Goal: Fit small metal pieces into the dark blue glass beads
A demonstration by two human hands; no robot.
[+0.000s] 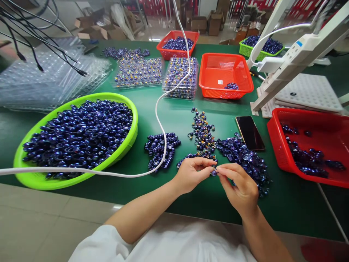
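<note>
Between the fingertips of my left hand (192,174) and my right hand (240,185) is a small shiny dark-blue piece (214,173). Both hands pinch it just above the table's front part; its exact form is partly covered by my fingers. Right beyond my hands lies a strip of blue pieces with gold-coloured parts (203,134), some with ring-like loops. A heap of flatter, glossy blue pieces (245,160) spreads beside my right hand. Left of my left hand sit rows of round blue pieces (160,149), packed closely together.
A green basket (133,134) full of blue pieces stands left, with a white cable (160,123) crossing before it. A phone (250,133) lies right, near a red basket (278,145). Filled clear trays (180,78) and an orange basket (226,60) stand farther back.
</note>
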